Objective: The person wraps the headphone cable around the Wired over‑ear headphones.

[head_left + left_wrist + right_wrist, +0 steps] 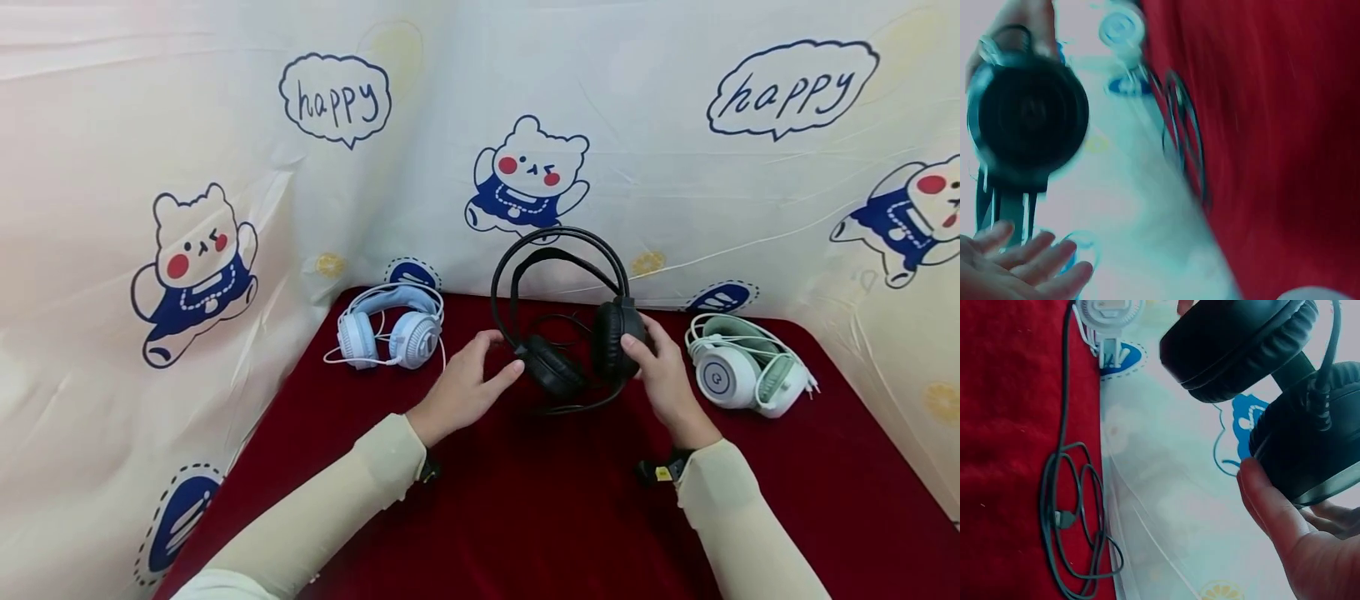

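A pair of black headphones is held up over the red cloth, headband upward, its two ear cups hanging apart. My right hand grips the right ear cup, thumb on the near side and fingers behind; the right wrist view shows this hand around the lower cup. My left hand is beside the left ear cup, thumb and fingers spread. In the left wrist view its fingers are extended below the round cup; whether they touch the headphones I cannot tell.
Light blue headphones lie at the back left, and white-and-green headphones at the back right. The black cable lies coiled on the red cloth. A printed curtain stands behind the table.
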Action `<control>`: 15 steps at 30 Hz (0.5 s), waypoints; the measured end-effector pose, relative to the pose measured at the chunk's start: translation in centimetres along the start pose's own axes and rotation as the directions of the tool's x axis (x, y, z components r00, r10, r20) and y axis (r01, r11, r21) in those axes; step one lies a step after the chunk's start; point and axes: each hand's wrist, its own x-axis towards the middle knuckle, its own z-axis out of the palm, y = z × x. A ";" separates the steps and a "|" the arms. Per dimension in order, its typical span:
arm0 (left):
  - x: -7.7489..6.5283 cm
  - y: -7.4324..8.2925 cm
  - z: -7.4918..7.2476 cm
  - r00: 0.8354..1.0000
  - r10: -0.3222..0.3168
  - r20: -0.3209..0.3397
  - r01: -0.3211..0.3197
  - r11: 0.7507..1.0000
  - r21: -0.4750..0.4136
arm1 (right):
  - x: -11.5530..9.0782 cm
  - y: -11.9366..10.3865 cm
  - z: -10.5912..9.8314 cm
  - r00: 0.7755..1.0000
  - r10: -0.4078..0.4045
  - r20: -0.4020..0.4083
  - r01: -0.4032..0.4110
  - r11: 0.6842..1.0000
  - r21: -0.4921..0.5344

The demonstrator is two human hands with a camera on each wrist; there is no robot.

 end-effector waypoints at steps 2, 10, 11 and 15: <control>0.3 -0.1 -1.0 0.988 0.152 0.006 -0.147 0.950 0.274 | 0.4 -0.2 -0.5 1.000 0.001 0.003 -0.001 0.999 0.040; 1.9 0.2 -4.0 0.712 0.642 0.284 -0.613 0.373 0.696 | 1.9 -0.8 -2.8 0.996 -0.019 0.088 0.018 1.000 0.009; 2.1 0.3 -4.3 0.675 0.657 0.335 -0.646 0.307 0.699 | 2.1 -0.8 -3.0 0.993 -0.023 0.112 0.022 1.000 0.012; 2.7 0.8 -4.9 0.570 0.643 0.511 -0.728 0.106 0.677 | 2.7 -0.9 -4.1 0.977 -0.055 0.207 0.050 0.998 0.031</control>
